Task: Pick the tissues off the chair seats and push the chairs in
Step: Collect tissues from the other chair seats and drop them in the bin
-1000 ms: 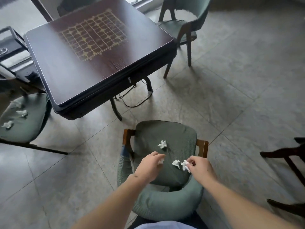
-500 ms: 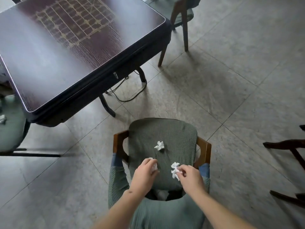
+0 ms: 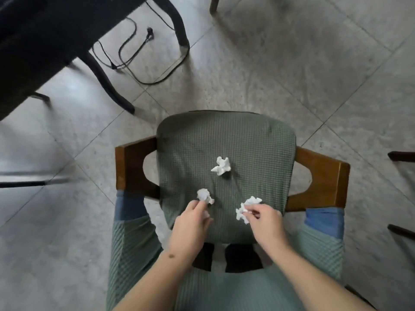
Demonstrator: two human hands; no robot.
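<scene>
A green padded chair seat [image 3: 251, 142] with wooden arms fills the middle of the head view. One crumpled white tissue [image 3: 221, 166] lies loose near the seat's centre. My left hand [image 3: 190, 223] pinches a second tissue [image 3: 204, 195] at its fingertips, and a scrap of white shows under its palm. My right hand [image 3: 262, 218] is closed on a third tissue [image 3: 246, 208], held just above the seat. The chair's green backrest [image 3: 224, 288] curves below my forearms.
The dark table [image 3: 40, 34] and its curved legs stand at the upper left, with a black cable [image 3: 134, 63] looped on the tiled floor beneath. Another chair's leg [image 3: 214, 4] shows at the top. Dark furniture parts [image 3: 402, 156] stick in at the right edge.
The camera has tilted down and moved closer over the chair, so most of the table has left the view. Both hands stay on their tissues; the left hand's tissue shows more at the fingertips.
</scene>
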